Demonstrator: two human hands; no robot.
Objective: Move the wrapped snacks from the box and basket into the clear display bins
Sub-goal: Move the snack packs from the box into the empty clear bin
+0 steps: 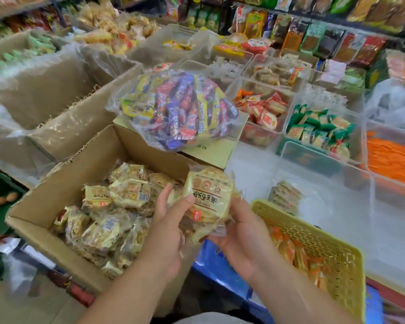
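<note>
View from my head, looking down over an open cardboard box (96, 157). My left hand (166, 220) and right hand (241, 237) together grasp a small stack of cream-wrapped snack packs (208, 199), raised just above the box's right-hand corner. The left thumb presses on the printed face of the top pack with that hand's fingers curled behind the stack. The right hand cups the stack from below and from the right, palm up, fingers bent around the lower packs. Inside the box lies a loose heap of the same cream-wrapped packs (117, 206), some label-up and some showing barcodes. Just right of the box, below my right hand, stands a yellow plastic basket (318, 232) holding orange-wrapped snacks (295, 253). A blue crate (220, 265) shows between the box and the basket. Right of the box and beyond the basket stands a clear display bin (337, 190), with a few cream packs (284, 195) stacked at its near left side. Directly behind the box a clear bag of mixed yellow, red and purple snacks (178, 108) rests on a closed carton (215, 153). Farther right of that carton, more clear bins hold red-and-white packs (264, 111), green packs (318, 129) and orange packs (393, 160).
</note>
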